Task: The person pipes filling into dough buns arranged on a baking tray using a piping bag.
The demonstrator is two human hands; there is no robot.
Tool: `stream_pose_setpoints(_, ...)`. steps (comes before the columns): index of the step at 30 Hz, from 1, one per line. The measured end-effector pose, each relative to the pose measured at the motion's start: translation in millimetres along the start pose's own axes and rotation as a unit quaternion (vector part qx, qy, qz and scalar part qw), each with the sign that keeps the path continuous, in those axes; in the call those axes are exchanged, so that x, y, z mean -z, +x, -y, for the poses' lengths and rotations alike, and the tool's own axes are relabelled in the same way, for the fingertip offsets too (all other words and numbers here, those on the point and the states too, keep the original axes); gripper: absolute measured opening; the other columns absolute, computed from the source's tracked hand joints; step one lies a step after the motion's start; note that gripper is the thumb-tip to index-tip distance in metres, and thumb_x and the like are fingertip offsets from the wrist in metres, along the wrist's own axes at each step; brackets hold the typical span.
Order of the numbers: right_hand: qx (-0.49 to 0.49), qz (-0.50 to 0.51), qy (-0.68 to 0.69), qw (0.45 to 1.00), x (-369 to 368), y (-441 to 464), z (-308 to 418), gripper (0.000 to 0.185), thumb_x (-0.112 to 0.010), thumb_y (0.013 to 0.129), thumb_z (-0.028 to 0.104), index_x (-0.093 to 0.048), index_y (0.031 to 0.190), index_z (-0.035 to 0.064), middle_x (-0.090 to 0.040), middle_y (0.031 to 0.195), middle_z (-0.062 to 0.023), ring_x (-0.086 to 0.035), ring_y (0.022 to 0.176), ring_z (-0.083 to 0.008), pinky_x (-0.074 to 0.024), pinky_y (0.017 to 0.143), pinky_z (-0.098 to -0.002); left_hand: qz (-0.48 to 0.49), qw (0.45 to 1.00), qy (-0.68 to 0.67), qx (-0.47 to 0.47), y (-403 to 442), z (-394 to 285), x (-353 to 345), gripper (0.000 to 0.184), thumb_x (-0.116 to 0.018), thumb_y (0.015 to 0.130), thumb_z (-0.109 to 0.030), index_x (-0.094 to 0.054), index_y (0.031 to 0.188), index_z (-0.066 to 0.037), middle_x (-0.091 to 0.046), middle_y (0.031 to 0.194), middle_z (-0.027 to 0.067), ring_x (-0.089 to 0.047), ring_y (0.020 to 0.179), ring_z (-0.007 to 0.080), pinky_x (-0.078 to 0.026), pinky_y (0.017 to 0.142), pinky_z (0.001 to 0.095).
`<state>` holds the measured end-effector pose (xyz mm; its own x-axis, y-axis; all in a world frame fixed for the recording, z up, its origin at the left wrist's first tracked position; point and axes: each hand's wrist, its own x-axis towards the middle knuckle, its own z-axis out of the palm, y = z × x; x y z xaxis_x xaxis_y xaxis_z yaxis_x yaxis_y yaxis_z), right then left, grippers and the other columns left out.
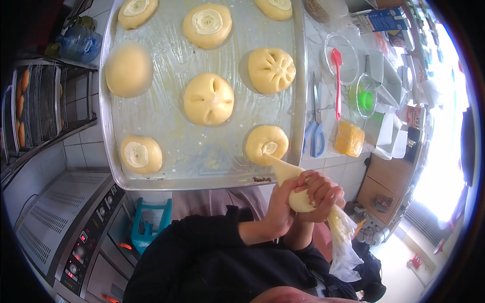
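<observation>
Both my hands are closed around a piping bag (301, 201) full of pale cream. My left hand (279, 208) grips it on the side toward the tip, and my right hand (321, 198) wraps the fuller part, its fingers overlapping. The bag's loose clear end hangs down past my right hand. Its narrow tip points at a round dough bun (266, 139) at the tray's near right, where a small swirl of cream lies on top. Whether the tip touches the dough is hard to tell. The bun sits on a large greased metal baking tray (202, 156).
Several other buns share the tray: a cream-topped bun (207, 25), a slit bun (272, 70), a smooth bun (129, 69). Right of it lie blue-handled scissors (317, 136), a red spatula (337, 81) and a wrapped yellow block (349, 139). An oven (65, 222) stands at left.
</observation>
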<state>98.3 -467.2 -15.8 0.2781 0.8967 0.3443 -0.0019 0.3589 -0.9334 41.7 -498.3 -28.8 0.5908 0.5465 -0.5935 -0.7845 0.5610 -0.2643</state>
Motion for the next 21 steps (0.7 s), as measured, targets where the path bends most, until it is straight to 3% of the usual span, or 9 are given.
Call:
stream_pose_setpoints(3,-0.002,-0.009,0.038,0.999,-3.3,2.4,-3.5,0.033,-0.035,0.084,0.018,-0.03,0.053,0.0102,-0.031,0.041,-0.0007,-0.032,0.036,-0.0117,-0.0382,0.043,-0.03,0.018,0.994,0.086,-0.071,3.0,4.3,5.0,0.019,-0.037,0.082,-0.02,-0.043,0.092,-0.005,-0.044,0.078,0.001,-0.047,0.074,0.0068,-0.04,0.069,0.021)
stream_pose_setpoints(9,0.003,-0.029,0.012,0.999,-4.2,7.7,-5.0,0.042,-0.023,0.088,0.022,-0.028,0.048,0.0114,-0.031,0.041,-0.0009,-0.031,0.036,-0.0126,-0.0382,0.045,-0.0299,0.002,0.998,0.055,-0.028,4.8,-10.2,-10.1,0.021,-0.041,0.082,-0.021,-0.043,0.095,-0.005,-0.046,0.082,0.0015,-0.049,0.077,0.0089,-0.041,0.07,0.0224)
stream_pose_setpoints(15,0.012,-0.042,-0.012,0.999,4.4,5.9,-3.5,0.043,-0.023,0.089,0.022,-0.028,0.048,0.0112,-0.03,0.041,-0.001,-0.031,0.036,-0.0126,-0.0384,0.046,-0.0292,0.003,0.997,0.072,-0.02,8.6,-7.1,-12.3,0.023,-0.039,0.082,-0.023,-0.047,0.092,-0.003,-0.05,0.083,0.004,-0.051,0.079,0.0112,-0.041,0.071,0.0237)
stream_pose_setpoints(18,-0.024,-0.088,-0.017,0.996,4.6,5.1,2.6,0.048,-0.035,0.086,0.026,-0.03,0.043,0.0079,-0.033,0.038,-0.0033,-0.036,0.035,-0.0153,-0.0403,0.045,-0.0301,0.002,0.999,0.05,0.01,10.4,-1.5,-6.1,0.023,-0.039,0.083,-0.023,-0.047,0.092,-0.003,-0.05,0.083,0.004,-0.051,0.079,0.0111,-0.041,0.071,0.0237)
stream_pose_setpoints(21,-0.013,-0.055,-0.018,0.998,6.4,2.4,1.6,0.04,-0.03,0.086,0.02,-0.026,0.048,0.0109,-0.029,0.041,-0.0012,-0.032,0.036,-0.0128,-0.0379,0.044,-0.0288,-0.008,0.999,0.029,0.034,8.7,1.3,-2.6,0.022,-0.038,0.083,-0.024,-0.046,0.09,-0.004,-0.05,0.084,0.004,-0.05,0.079,0.0109,-0.041,0.072,0.0236)
